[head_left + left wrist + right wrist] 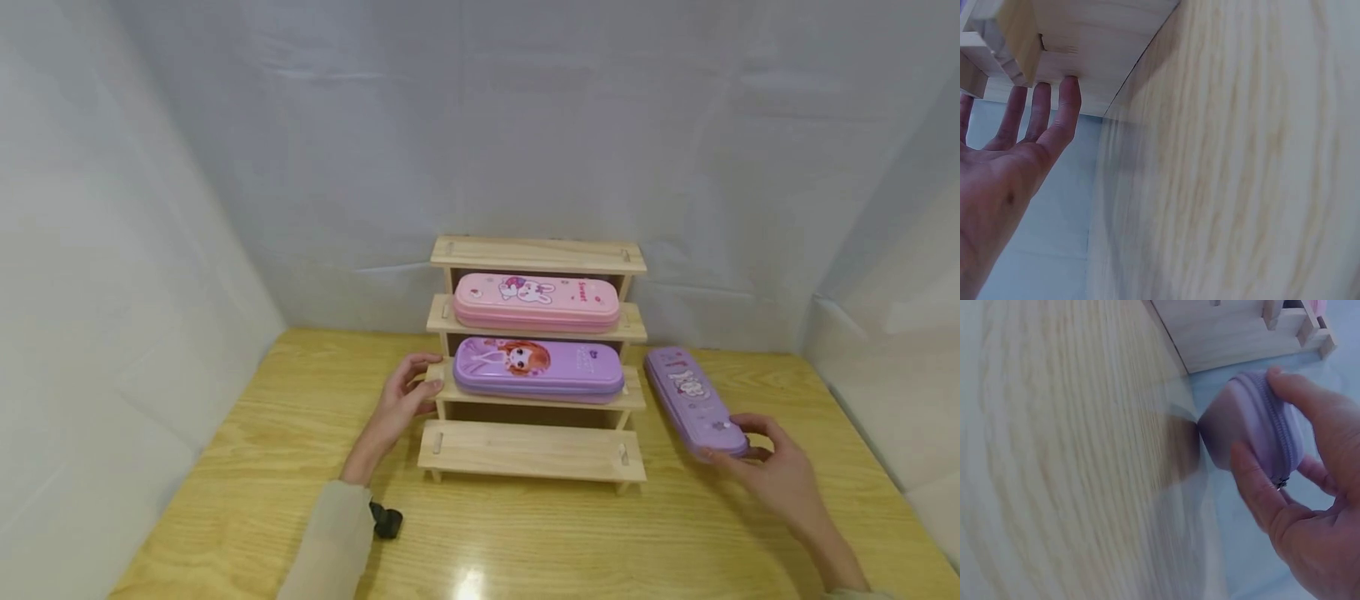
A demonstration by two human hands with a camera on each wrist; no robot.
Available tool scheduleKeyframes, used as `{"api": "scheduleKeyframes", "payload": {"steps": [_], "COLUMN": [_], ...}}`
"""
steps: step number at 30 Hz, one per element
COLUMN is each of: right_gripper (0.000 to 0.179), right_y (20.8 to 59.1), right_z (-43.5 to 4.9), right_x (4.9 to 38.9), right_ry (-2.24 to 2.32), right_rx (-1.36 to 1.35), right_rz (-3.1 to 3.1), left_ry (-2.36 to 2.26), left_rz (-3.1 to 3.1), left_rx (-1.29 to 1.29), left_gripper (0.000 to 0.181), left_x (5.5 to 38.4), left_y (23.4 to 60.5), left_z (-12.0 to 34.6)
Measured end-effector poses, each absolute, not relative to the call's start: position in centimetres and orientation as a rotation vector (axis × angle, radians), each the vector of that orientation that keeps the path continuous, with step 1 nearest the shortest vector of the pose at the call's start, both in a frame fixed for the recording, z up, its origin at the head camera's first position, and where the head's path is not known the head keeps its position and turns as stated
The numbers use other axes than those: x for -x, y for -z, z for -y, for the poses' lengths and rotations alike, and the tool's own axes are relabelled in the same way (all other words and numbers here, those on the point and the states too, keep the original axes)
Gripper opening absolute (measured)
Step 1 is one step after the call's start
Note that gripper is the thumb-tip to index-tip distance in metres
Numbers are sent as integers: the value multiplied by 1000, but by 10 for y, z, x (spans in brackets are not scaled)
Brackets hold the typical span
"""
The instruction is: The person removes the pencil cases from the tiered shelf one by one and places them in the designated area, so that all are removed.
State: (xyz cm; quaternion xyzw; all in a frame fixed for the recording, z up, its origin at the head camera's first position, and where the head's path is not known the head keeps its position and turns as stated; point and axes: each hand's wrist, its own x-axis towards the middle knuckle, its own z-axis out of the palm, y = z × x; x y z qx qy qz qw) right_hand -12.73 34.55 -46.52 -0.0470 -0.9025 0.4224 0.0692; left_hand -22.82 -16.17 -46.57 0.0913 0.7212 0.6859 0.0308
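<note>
My right hand [780,475] grips the near end of a lilac pencil case [686,396] with a cartoon print, right of the stepped wooden shelf [525,450]. A zipper runs round the case's side, and its near end appears raised off the table in the right wrist view. At the shelf's left end, my left hand [397,400] holds the edge of a middle step, thumb in front; several fingertips [1070,87] touch the side panel. On the steps lie a pink pencil case [536,302] with a rabbit and, one step lower, a purple pencil case [538,367] with a red-haired girl.
Under everything is a wood-grain table [315,392]. White sheeting [525,125] stands behind it and along both sides. The shelf's lowest and top boards carry no case. A black band piece [387,521] sticks out from my left wrist.
</note>
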Motion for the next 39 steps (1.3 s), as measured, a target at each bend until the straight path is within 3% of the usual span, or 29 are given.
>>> {"api": "scheduleKeyframes", "payload": {"steps": [5,20,32,39], "right_gripper": [76,76,53,54], "right_y": [468,474,462,453], "right_z": [-337,-335,-336,-322], "right_x": [130,135,138,144], "right_ry": [-1135,-981,-834,-874], "right_rx": [164,160,1,-120], "right_rz": [2835,2954,2726,2533], "left_ry": [-2123,-2132,-2135,-2152], "left_rz": [-2216,-2203,-2206,-2195], "left_rx": [-280,-269,-255,-260], "left_gripper": [40,40,40,41], "left_x": [228,228,228,228], "left_y": [466,464,466,465], "left_z": [161,160,160,161]}}
